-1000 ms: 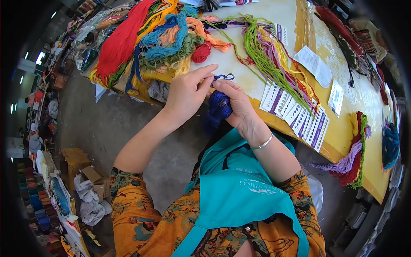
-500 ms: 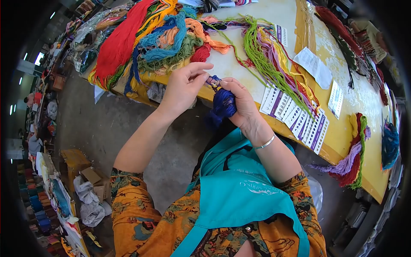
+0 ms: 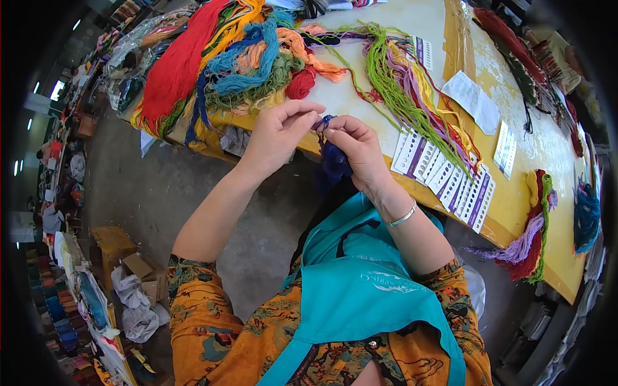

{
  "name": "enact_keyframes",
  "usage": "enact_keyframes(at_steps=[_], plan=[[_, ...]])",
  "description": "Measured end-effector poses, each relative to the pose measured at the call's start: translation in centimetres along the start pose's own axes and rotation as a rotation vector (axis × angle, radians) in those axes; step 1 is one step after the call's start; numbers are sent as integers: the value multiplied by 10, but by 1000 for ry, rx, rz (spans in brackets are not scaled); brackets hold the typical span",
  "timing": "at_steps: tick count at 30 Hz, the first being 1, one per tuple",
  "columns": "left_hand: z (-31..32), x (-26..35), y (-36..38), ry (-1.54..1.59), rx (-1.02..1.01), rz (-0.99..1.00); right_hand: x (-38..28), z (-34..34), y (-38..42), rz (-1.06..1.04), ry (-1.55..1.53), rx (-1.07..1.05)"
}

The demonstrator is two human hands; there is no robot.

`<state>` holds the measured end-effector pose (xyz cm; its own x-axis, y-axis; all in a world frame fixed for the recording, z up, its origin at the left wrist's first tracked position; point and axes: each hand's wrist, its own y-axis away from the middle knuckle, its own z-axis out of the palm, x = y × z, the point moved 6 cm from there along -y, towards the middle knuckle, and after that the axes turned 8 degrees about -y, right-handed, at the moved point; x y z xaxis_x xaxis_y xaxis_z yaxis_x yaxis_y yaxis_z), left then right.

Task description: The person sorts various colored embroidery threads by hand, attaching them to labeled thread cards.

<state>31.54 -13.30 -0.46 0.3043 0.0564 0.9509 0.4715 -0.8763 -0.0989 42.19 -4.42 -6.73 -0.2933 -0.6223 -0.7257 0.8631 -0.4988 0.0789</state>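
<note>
A dark blue skein of thread (image 3: 335, 159) hangs from my fingers in front of the table's near edge. My right hand (image 3: 359, 149) is closed, thumb and forefinger pinching the skein near its top. My left hand (image 3: 277, 136) has its thumb and forefinger pinched together at the skein's upper end, where the strands look looped or knotted; the exact loop is too small to make out. Both hands nearly meet over that end. The skein's lower part is partly hidden behind my right hand.
On the table (image 3: 418, 13) lie a heap of red yarn (image 3: 174, 61), blue yarn (image 3: 248, 71), and green strands (image 3: 399, 90) across several colour cards (image 3: 444, 174). White paper (image 3: 472, 103) and another bundle (image 3: 524, 235) lie to the right. Cardboard boxes (image 3: 145, 273) stand on the floor at left.
My right hand has turned and its fingers have shifted up toward the skein's top end. The skein now hangs lower and more hidden. My left hand has moved slightly right.
</note>
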Motion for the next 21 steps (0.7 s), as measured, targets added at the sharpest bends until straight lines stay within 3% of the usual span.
enact_keyframes(at_steps=[10,15,21], plan=[[-1,9,0,-177,-17,65,-4,2,-1,-139,264,-76],[0,28,-1,-585,-90,178,-1,-4,-3,-139,349,-85],[0,26,-3,-560,-65,129,-2,-6,-2,-128,346,-84]])
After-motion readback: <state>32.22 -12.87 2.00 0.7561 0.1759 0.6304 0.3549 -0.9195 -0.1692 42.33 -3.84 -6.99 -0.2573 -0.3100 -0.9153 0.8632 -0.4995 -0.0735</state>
